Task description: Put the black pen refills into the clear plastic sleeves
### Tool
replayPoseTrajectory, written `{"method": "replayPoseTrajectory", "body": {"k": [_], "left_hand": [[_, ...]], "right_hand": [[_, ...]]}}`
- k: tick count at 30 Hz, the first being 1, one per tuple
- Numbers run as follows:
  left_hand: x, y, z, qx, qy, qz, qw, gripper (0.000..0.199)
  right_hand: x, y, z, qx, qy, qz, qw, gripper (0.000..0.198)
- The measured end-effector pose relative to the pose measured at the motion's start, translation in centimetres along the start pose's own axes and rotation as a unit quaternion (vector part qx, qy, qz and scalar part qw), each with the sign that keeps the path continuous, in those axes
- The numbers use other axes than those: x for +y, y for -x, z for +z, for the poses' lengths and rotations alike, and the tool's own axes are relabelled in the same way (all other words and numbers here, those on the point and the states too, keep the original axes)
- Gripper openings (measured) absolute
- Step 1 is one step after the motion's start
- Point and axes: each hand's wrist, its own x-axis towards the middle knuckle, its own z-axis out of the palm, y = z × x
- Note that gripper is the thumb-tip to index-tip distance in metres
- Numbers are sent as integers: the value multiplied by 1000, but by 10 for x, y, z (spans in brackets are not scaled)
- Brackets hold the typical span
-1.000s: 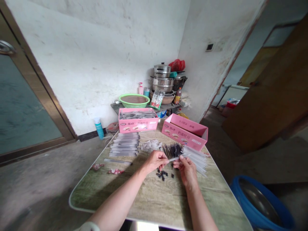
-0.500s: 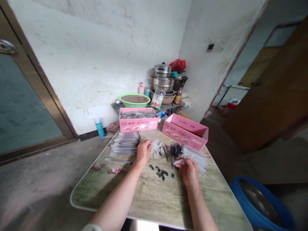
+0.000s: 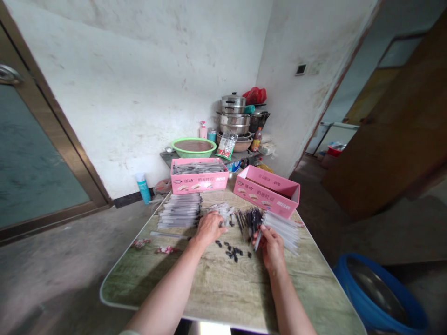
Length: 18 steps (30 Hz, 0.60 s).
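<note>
My right hand (image 3: 273,246) pinches a clear pen barrel (image 3: 258,240), held at a slant beside a bundle of similar translucent barrels (image 3: 283,231). Dark thin pen refills (image 3: 252,220) lie just left of that hand. My left hand (image 3: 209,228) has its fingers bent at the near edge of a pile of small whitish plastic pieces (image 3: 225,210); whatever is between its fingertips is too small to make out. Several small black pieces (image 3: 234,253) are scattered on the table between both hands. To the left of my left hand lies a stack of capped pens (image 3: 179,211).
A pink box (image 3: 199,182) full of pens stands at the table's back, with a second pink box (image 3: 267,193) to its right. One separate pen (image 3: 169,235) lies on the wood-patterned table (image 3: 223,288). Behind are a green basin (image 3: 194,151) and stacked pots (image 3: 234,122).
My left hand has moved slightly toward me at the whitish pieces, its fingers now bent downward. The barrel in my right hand has swung from nearly level to a steeper slant.
</note>
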Motion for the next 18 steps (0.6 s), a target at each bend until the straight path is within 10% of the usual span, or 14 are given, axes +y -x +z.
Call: {"method": "replayPoseTrajectory", "body": {"k": [7,11,18], "left_hand": [[4,-4,11,-1,193,-7,981,19],[9,-9,16,9,468,-75,880,24],[10,-8,3,14,670,-156,726,40]], "right_hand": [[2,1,1,-13,18,-9,1000,32],[6,5,4,-35,144,-78,986,33],[13,13,13,-112,422,-243,866,33]]}}
